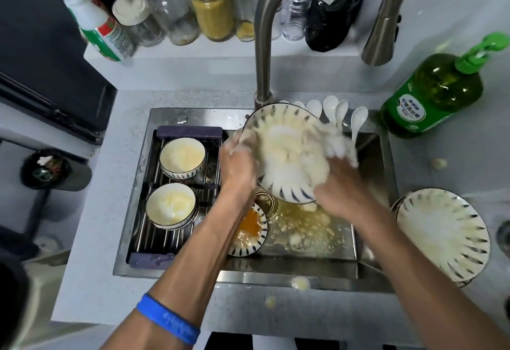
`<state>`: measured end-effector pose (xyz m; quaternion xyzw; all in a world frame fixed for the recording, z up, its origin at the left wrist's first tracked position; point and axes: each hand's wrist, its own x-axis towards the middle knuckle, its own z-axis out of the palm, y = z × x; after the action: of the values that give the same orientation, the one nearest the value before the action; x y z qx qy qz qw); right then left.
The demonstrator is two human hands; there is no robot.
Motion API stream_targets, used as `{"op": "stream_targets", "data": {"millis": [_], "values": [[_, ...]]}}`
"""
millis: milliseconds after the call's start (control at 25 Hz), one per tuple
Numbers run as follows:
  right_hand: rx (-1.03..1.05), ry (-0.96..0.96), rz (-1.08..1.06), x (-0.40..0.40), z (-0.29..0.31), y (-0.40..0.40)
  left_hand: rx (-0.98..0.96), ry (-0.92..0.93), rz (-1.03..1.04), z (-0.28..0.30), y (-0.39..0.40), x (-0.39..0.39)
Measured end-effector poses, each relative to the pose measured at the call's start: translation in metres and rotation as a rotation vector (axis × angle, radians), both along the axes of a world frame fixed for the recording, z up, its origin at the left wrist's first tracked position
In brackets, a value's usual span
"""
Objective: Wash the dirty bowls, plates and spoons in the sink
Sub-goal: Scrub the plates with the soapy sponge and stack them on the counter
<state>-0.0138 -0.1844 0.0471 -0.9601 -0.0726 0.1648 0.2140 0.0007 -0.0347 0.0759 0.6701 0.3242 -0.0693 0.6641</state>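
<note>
The sink [143,184] before you was brushed steel, dull and wet, and the tap [262,46] at twelve o'clock had the same matt metal finish. The plate [278,140] your left hand [238,164] held was glazed ceramic, glossy under thick white foam. At nine o'clock the bowls [182,156] shone the same way on a rack [162,239] of bare metal rods. At two o'clock stood a clear green plastic bottle [433,93]. The desk [91,280] looked pale, matt and speckled.

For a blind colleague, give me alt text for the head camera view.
Over a steel sink, the left hand grips a soapy striped plate while the right hand scrubs it with a sudsy cloth. Two bowls sit on a rack.
</note>
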Motion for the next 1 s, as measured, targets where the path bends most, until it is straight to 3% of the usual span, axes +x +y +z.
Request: {"op": "stream_targets", "data": {"millis": [80, 440, 520, 640, 680, 840, 1000], "values": [[0.139, -0.01, 0.099, -0.006, 0.006, 0.012, -0.05, -0.003, -0.047, -0.007, -0.003, -0.008], [0.411, -0.113, -0.093, 0.013, 0.036, -0.007, -0.058, -0.056, 0.005, 0.02, 0.011, 0.0], [0.358, -0.038, -0.166, 0.022, 0.048, -0.003, -0.068, -0.065, -0.018, 0.024, 0.005, 0.003], [-0.019, 0.026, -0.1, -0.006, 0.051, 0.017, -0.025, -0.059, -0.038, 0.02, -0.005, -0.01], [-0.058, 0.033, -0.098, -0.013, 0.047, 0.024, 0.0, -0.058, 0.018, 0.017, -0.006, -0.015], [0.131, 0.098, -0.011, -0.014, 0.053, 0.029, -0.015, -0.091, 0.082, 0.018, -0.007, -0.013], [0.03, -0.012, -0.013, -0.015, 0.053, 0.037, -0.017, -0.203, 0.151, 0.02, 0.005, -0.003]]}}
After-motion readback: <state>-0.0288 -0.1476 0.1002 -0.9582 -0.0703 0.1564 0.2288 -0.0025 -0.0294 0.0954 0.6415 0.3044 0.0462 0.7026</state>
